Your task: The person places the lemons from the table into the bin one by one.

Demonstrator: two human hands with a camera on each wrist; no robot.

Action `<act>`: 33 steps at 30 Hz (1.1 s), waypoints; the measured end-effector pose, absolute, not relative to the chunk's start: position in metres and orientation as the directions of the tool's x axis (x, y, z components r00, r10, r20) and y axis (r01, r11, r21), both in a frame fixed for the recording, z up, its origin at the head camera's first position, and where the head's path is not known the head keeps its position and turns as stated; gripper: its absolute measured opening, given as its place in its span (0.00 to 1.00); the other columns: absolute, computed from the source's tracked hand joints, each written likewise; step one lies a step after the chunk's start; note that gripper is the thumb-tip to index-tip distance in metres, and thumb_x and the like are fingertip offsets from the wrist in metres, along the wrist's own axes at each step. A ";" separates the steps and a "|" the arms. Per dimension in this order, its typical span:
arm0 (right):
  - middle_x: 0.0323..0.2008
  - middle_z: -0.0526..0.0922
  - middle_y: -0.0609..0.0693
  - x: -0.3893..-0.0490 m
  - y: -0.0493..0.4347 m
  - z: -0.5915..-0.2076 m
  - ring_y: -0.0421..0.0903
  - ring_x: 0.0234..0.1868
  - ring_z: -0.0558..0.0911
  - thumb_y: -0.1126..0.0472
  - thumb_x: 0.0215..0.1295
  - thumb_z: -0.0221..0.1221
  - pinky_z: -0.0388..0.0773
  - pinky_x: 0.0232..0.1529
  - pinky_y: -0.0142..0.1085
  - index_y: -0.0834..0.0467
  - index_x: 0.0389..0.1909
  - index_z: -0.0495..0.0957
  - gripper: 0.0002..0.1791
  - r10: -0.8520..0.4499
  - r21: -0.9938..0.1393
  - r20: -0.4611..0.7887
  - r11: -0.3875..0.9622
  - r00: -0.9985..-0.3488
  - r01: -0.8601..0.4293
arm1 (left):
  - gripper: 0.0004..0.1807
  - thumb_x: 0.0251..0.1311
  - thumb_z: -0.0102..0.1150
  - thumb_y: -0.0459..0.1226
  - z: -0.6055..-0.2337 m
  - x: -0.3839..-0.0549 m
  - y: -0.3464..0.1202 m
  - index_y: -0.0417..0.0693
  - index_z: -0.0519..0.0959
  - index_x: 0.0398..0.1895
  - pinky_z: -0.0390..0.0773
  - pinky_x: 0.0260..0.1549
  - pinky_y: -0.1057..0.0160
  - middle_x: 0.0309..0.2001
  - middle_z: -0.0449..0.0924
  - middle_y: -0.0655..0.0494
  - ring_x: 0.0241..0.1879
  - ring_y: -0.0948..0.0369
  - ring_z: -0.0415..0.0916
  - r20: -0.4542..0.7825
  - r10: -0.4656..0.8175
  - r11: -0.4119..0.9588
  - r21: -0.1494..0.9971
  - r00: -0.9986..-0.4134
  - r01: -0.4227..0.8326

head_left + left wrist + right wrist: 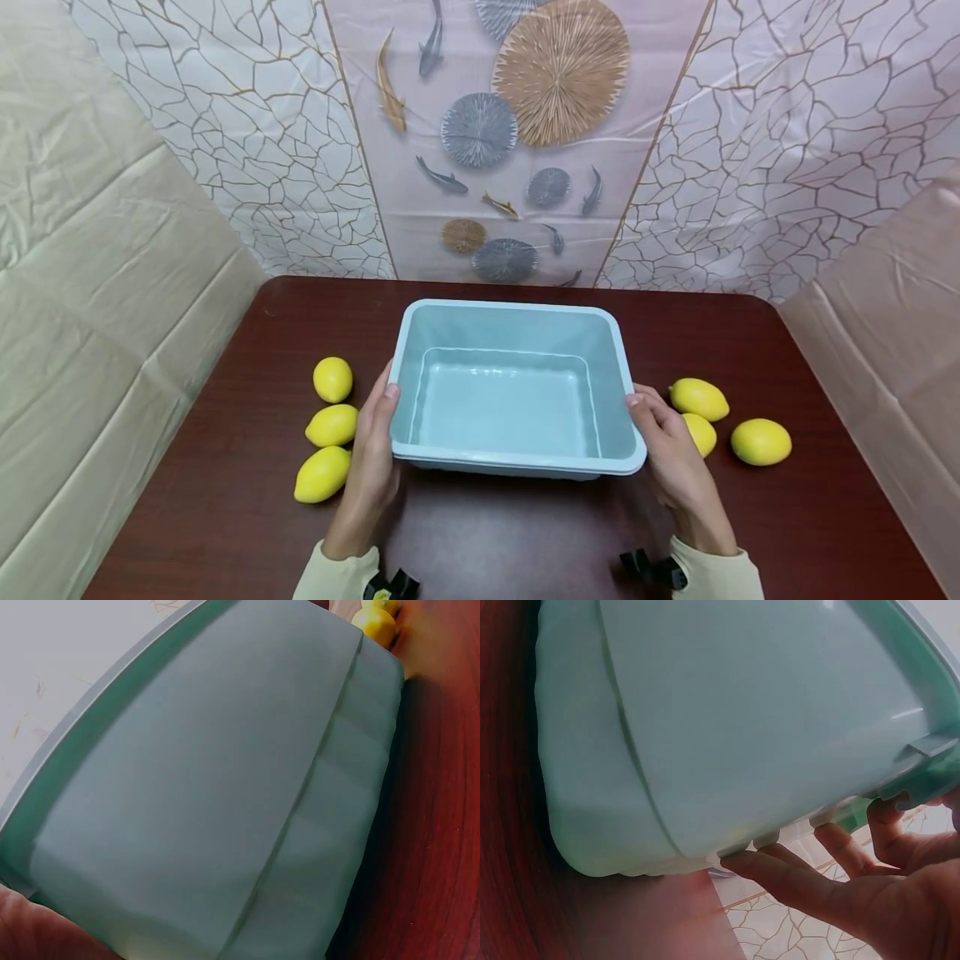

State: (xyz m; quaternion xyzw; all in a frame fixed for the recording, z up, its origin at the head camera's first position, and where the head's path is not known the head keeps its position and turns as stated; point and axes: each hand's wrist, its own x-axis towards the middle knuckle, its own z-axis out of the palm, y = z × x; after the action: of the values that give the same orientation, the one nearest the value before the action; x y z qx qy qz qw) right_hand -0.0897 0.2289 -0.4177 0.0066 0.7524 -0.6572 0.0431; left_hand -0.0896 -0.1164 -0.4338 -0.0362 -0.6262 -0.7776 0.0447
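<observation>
A light blue plastic basin (510, 400) is held between my two hands above the dark wooden table, and its inside is bare. My left hand (371, 450) grips the left side, thumb on the rim; its fingers are mostly hidden behind the wall. On the right side, my right hand (675, 458) has its thumb on the rim. In the right wrist view, the fingertips (739, 859) of this hand press the outer wall below the lip. Whether the basin's underside touches the table cannot be told.
Three lemons, one of them the nearest lemon (322, 475), lie in a column beside my left hand. Three more, including the outermost lemon (761, 442), lie by my right hand. The table (510, 533) meets patterned cloth (480, 208) at its far edge.
</observation>
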 end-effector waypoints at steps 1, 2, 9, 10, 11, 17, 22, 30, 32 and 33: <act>0.68 0.64 0.57 -0.089 0.229 -0.418 0.40 0.54 0.80 0.49 0.87 0.44 0.83 0.47 0.30 0.79 0.68 0.67 0.34 -0.046 -0.989 -0.072 0.134 -0.996 0.065 | 0.33 0.84 0.38 0.48 -0.434 -0.089 -0.116 0.46 0.51 0.86 0.57 0.76 0.45 0.84 0.51 0.53 0.82 0.47 0.50 0.115 -0.025 -0.210 0.971 -0.993 0.117; 0.68 0.65 0.57 -0.089 0.229 -0.418 0.39 0.54 0.80 0.49 0.87 0.44 0.83 0.47 0.30 0.79 0.68 0.67 0.34 -0.045 -0.989 -0.071 0.135 -0.996 0.065 | 0.33 0.84 0.38 0.48 -0.434 -0.089 -0.116 0.46 0.51 0.86 0.58 0.76 0.46 0.84 0.51 0.53 0.82 0.47 0.50 0.116 -0.026 -0.208 0.971 -0.993 0.119; 0.66 0.65 0.56 -0.085 0.230 -0.420 0.38 0.54 0.79 0.50 0.87 0.43 0.82 0.48 0.29 0.80 0.67 0.67 0.33 -0.031 -0.989 -0.067 0.131 -0.997 0.062 | 0.34 0.85 0.37 0.49 -0.434 -0.088 -0.115 0.45 0.51 0.85 0.60 0.75 0.51 0.84 0.51 0.52 0.82 0.46 0.50 0.117 -0.018 -0.219 0.969 -0.993 0.118; 0.66 0.65 0.56 -0.085 0.230 -0.420 0.38 0.54 0.79 0.50 0.87 0.43 0.82 0.48 0.29 0.80 0.67 0.67 0.33 -0.031 -0.990 -0.067 0.127 -0.997 0.063 | 0.34 0.85 0.37 0.49 -0.433 -0.088 -0.114 0.45 0.51 0.85 0.60 0.75 0.51 0.84 0.51 0.52 0.82 0.46 0.49 0.117 -0.017 -0.223 0.968 -0.993 0.118; 0.66 0.65 0.56 -0.084 0.230 -0.420 0.38 0.54 0.79 0.50 0.87 0.43 0.82 0.48 0.29 0.80 0.67 0.67 0.33 -0.031 -0.990 -0.067 0.127 -0.997 0.063 | 0.34 0.85 0.37 0.50 -0.433 -0.088 -0.114 0.45 0.51 0.86 0.59 0.75 0.50 0.84 0.51 0.52 0.82 0.46 0.49 0.116 -0.018 -0.225 0.967 -0.993 0.117; 0.64 0.69 0.54 -0.081 0.232 -0.421 0.40 0.52 0.81 0.51 0.87 0.44 0.84 0.47 0.31 0.76 0.69 0.67 0.31 -0.032 -0.992 -0.061 0.115 -0.998 0.057 | 0.33 0.85 0.36 0.49 -0.432 -0.086 -0.112 0.48 0.51 0.86 0.53 0.77 0.41 0.84 0.52 0.56 0.82 0.48 0.50 0.107 -0.023 -0.230 0.967 -0.994 0.110; 0.52 0.83 0.48 -0.078 0.236 -0.425 0.43 0.44 0.86 0.52 0.86 0.46 0.86 0.43 0.34 0.74 0.71 0.65 0.29 -0.022 -0.995 -0.077 0.069 -0.997 0.075 | 0.30 0.86 0.31 0.41 -0.434 -0.086 -0.111 0.49 0.50 0.86 0.52 0.77 0.41 0.84 0.51 0.57 0.82 0.53 0.50 0.062 -0.031 -0.246 0.967 -0.998 0.067; 0.46 0.86 0.46 -0.080 0.234 -0.424 0.42 0.42 0.86 0.52 0.85 0.49 0.86 0.43 0.34 0.72 0.64 0.69 0.25 0.034 -0.993 -0.121 0.005 -0.992 0.121 | 0.30 0.85 0.30 0.37 -0.435 -0.087 -0.115 0.46 0.50 0.86 0.52 0.78 0.44 0.84 0.50 0.56 0.82 0.54 0.49 0.041 -0.028 -0.254 0.966 -0.999 0.047; 0.47 0.85 0.45 -0.082 0.234 -0.423 0.41 0.43 0.85 0.52 0.85 0.50 0.85 0.44 0.32 0.71 0.64 0.69 0.26 0.037 -0.992 -0.128 0.015 -0.991 0.129 | 0.30 0.85 0.30 0.37 -0.436 -0.087 -0.116 0.46 0.50 0.86 0.53 0.78 0.46 0.84 0.50 0.56 0.82 0.54 0.49 0.040 -0.033 -0.255 0.966 -0.999 0.047; 0.47 0.84 0.45 -0.082 0.233 -0.422 0.41 0.43 0.85 0.52 0.85 0.50 0.85 0.44 0.32 0.71 0.64 0.69 0.26 0.037 -0.991 -0.128 0.019 -0.991 0.129 | 0.30 0.85 0.30 0.37 -0.436 -0.087 -0.116 0.46 0.50 0.86 0.53 0.78 0.47 0.84 0.51 0.56 0.82 0.55 0.49 0.039 -0.036 -0.255 0.966 -0.999 0.047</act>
State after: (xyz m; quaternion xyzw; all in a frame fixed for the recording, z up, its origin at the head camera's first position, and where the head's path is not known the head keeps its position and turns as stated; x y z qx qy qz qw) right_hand -0.0822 0.2334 -0.4222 0.0584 0.7131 -0.6979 0.0329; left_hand -0.0868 -0.1163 -0.4357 -0.0046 -0.6097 -0.7922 0.0263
